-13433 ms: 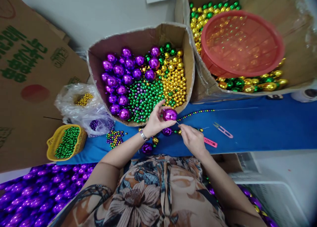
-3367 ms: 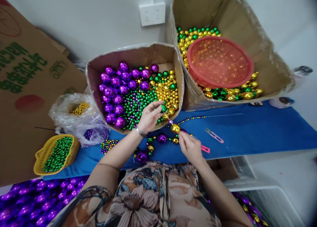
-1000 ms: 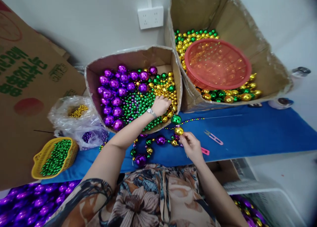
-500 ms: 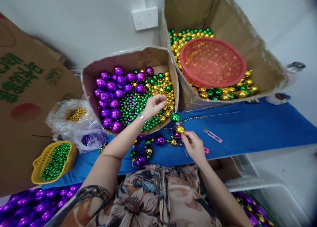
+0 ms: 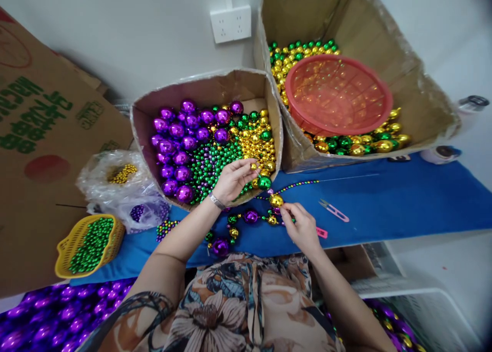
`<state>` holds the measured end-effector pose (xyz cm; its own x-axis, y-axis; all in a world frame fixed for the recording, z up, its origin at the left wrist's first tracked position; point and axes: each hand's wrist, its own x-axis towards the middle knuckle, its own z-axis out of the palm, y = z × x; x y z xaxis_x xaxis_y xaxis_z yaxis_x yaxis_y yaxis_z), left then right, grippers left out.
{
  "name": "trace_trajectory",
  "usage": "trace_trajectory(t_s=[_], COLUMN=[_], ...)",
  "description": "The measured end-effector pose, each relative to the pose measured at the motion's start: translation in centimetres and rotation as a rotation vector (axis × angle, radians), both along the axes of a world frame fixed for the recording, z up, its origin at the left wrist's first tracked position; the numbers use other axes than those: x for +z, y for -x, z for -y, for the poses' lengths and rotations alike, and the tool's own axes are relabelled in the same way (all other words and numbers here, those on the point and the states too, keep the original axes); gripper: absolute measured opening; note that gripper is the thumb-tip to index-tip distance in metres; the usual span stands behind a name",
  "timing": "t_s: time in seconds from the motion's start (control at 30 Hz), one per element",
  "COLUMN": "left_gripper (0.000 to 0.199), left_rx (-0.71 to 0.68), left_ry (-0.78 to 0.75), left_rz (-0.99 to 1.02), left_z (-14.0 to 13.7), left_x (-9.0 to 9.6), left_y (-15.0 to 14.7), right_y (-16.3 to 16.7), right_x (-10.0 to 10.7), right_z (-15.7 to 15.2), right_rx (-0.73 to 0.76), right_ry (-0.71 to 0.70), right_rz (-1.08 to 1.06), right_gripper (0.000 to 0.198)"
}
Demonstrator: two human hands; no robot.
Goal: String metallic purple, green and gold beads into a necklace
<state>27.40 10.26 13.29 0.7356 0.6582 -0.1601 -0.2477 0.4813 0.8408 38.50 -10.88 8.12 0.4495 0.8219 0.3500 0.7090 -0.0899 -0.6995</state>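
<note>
My left hand [image 5: 233, 180] is over the front right of the smaller carton, its fingertips pinching a small gold bead [image 5: 253, 166]. Just below it a large green bead [image 5: 264, 182] is on the strand, followed by a gold ball bead [image 5: 275, 200]. My right hand [image 5: 302, 226] is closed on the bead strand [image 5: 251, 216] beside that gold ball. The rest of the strand, with purple, green and gold beads, lies curved on the blue cloth [image 5: 384, 203]. The string's tip near my left fingers is too fine to make out.
The smaller carton [image 5: 142, 131] holds purple, green and gold beads. Behind right, a larger carton [image 5: 418, 96] holds more beads and a red basket [image 5: 338, 93]. Pink thread snips [image 5: 333, 210] lie right of my hand. A yellow basket [image 5: 63, 254] of green beads stands left.
My left hand has drawn back slightly from the loose gold beads toward the strand, and a small gold bead now shows in its fingertips. My right hand has barely moved. The view has shifted slightly.
</note>
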Motion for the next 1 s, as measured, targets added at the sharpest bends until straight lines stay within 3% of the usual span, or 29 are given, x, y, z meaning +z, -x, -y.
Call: trace_trajectory(t_s=[0.4, 0.7, 0.83, 1.0], left_gripper=[0.026, 0.035, 0.037, 0.029], left_rx=[0.097, 0.144, 0.147, 0.111], left_ry=[-0.162, -0.745, -0.834, -0.831], left_rz=[-0.009, -0.042, 0.083, 0.148], left_z=[0.5, 0.6, 1.2, 2.3], left_x=[-0.1, 0.2, 1.4, 2.2], left_y=[0.0, -1.3, -3.3, -5.1], right_y=[0.0, -2.1, -4.1, -5.8], right_x=[-0.1, 1.2, 1.9, 1.3], right_z=[0.0, 0.0, 0.4, 0.8], right_rx=[0.009, -0.099, -0.169, -0.159], right_ry=[0.001, 0.006, -0.028, -0.159], right_rz=[0.027, 0.038, -0.147, -0.488], right_gripper=[0.014, 0.014, 0.018, 0.029])
